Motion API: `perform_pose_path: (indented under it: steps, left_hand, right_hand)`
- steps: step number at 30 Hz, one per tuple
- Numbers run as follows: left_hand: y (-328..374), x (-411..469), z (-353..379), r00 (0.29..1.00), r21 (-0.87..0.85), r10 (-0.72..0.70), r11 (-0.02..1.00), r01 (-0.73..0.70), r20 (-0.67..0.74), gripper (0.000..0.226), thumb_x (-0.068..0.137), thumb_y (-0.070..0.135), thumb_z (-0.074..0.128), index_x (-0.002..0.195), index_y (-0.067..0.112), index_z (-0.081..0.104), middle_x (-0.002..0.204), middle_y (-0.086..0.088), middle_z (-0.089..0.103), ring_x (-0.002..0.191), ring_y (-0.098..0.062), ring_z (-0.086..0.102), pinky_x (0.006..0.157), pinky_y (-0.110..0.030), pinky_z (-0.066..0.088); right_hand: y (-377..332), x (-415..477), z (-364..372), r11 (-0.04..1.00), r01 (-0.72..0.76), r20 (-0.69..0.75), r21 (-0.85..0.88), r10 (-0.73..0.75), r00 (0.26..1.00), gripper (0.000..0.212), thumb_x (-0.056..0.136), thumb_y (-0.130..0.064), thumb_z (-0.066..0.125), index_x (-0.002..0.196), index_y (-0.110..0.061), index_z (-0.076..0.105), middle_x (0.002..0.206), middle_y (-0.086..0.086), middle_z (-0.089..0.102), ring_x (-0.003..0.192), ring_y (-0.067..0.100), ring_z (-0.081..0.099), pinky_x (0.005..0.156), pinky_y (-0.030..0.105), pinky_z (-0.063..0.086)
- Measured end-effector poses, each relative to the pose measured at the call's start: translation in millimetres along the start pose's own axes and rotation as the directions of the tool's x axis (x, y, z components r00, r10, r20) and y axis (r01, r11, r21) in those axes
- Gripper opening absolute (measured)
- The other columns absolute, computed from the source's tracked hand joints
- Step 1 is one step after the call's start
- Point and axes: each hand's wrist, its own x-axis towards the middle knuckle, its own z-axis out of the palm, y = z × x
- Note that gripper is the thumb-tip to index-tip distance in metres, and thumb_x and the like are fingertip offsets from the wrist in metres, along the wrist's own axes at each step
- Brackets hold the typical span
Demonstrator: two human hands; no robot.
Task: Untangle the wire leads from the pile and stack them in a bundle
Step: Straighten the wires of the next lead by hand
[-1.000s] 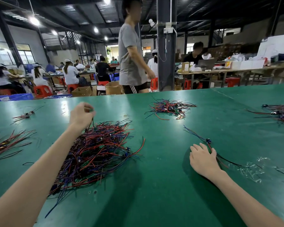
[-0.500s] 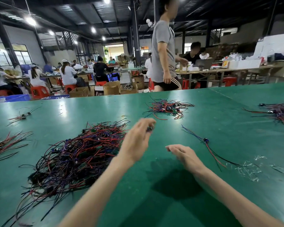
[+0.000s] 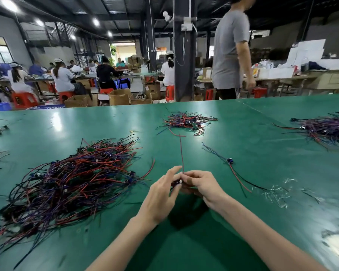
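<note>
The right hand (image 3: 202, 186) had its fingers curled and pinched a wire lead (image 3: 181, 153), whose red wire rose upright from the fingertips. The left hand (image 3: 162, 194) met it with mostly straight fingers against the lead's dark component; whether these gripped could not be determined. Both hands were above the green table (image 3: 213, 241), just right of the large tangled pile (image 3: 76, 178). One separated lead (image 3: 230, 161) lay flat further right, apart from the pile.

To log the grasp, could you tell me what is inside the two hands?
A lead: its dark component shows between the left hand and right hand, its red wire sticking up. The rest is covered by fingers.
</note>
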Motion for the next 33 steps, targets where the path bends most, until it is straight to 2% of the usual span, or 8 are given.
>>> perform_pose_path:
  steps: [6,8,11,17,22,25,29,33]
  left_hand:
    - [1.4,-4.5,-2.5,0.994,-0.04,-0.112,0.993,0.111,-0.003,0.064,0.085,-0.003,0.06,0.138,0.022,0.035,0.119,0.012,0.064,0.103,-0.006,0.064,0.096,-0.021,0.046]
    - [2.8,-5.5,-2.4,0.993,-0.041,-0.115,0.993,0.115,-0.019,0.063,0.083,-0.003,0.061,0.129,0.031,0.035,0.11,0.021,0.059,0.096,-0.003,0.064,0.092,-0.027,0.05]
    - [3.1,-5.9,0.2,0.986,-0.046,-0.137,0.99,0.133,-0.091,0.058,0.081,0.001,0.065,0.107,0.041,0.031,0.102,0.014,0.05,0.09,-0.006,0.061,0.085,-0.034,0.053]
    - [-1.9,-3.5,4.1,0.96,-0.124,-0.254,0.963,0.24,-0.114,0.051,0.079,0.003,0.071,0.099,0.033,0.036,0.098,-0.002,0.054,0.081,-0.003,0.062,0.078,-0.012,0.047]
    - [-6.3,-4.4,4.4,0.969,0.003,-0.245,0.969,0.245,-0.036,0.041,0.082,0.002,0.066,0.12,0.011,0.056,0.111,-0.002,0.06,0.084,0.001,0.058,0.082,-0.005,0.039]
    - [-4.0,-3.2,4.4,0.977,0.051,-0.214,0.975,0.215,-0.017,0.026,0.084,0.004,0.065,0.108,0.013,0.068,0.099,0.004,0.067,0.088,-0.01,0.059,0.084,-0.018,0.044]
    - [-2.6,-1.4,3.8,0.966,-0.037,-0.253,0.967,0.251,-0.058,0.008,0.084,0.009,0.069,0.089,0.015,0.068,0.081,0.01,0.066,0.077,-0.009,0.06,0.074,-0.013,0.044]
    - [-1.5,-0.8,5.2,0.968,-0.052,-0.245,0.969,0.242,-0.055,0.011,0.085,0.011,0.069,0.085,0.019,0.061,0.08,0.008,0.062,0.074,-0.003,0.056,0.07,-0.011,0.04]
  right_hand:
    - [1.7,-0.8,-1.7,1.0,-0.008,0.095,0.017,0.007,0.995,0.013,0.088,0.003,0.058,0.1,0.006,0.064,0.082,0.012,0.066,0.067,0.015,0.064,0.073,0.028,0.058]
    - [2.2,-1.7,-1.0,1.0,-0.002,0.114,0.023,0.0,0.994,0.008,0.087,0.005,0.059,0.091,0.002,0.065,0.078,0.011,0.067,0.064,0.015,0.066,0.07,0.028,0.059]
    - [2.8,-1.6,-1.1,0.999,0.007,0.09,0.053,-0.012,0.996,0.008,0.084,0.006,0.063,0.079,0.0,0.063,0.07,0.01,0.065,0.064,0.018,0.066,0.065,0.028,0.058]
    - [4.9,-0.3,4.4,0.996,0.068,-0.02,-0.05,-0.069,0.997,0.013,0.088,0.003,0.06,0.077,-0.004,0.058,0.071,0.01,0.061,0.065,0.018,0.06,0.072,0.033,0.055]
    - [6.3,0.7,6.1,0.984,0.093,-0.094,-0.152,-0.109,0.99,0.013,0.089,0.002,0.057,0.092,-0.01,0.059,0.079,0.013,0.059,0.075,0.024,0.056,0.074,0.038,0.046]
    - [4.3,1.1,2.7,0.998,0.049,-0.075,-0.04,-0.051,0.996,0.013,0.089,0.003,0.057,0.088,-0.008,0.063,0.077,0.01,0.064,0.071,0.02,0.061,0.073,0.034,0.051]
    - [3.1,1.2,0.7,0.973,-0.026,-0.02,0.231,0.031,0.999,0.009,0.088,0.005,0.058,0.082,-0.001,0.062,0.063,0.007,0.067,0.054,0.012,0.064,0.055,0.025,0.056]
    - [2.7,1.5,-0.8,0.912,-0.094,0.007,0.4,0.099,0.995,0.009,0.088,0.003,0.059,0.079,0.002,0.06,0.06,0.008,0.066,0.049,0.012,0.062,0.05,0.025,0.055]
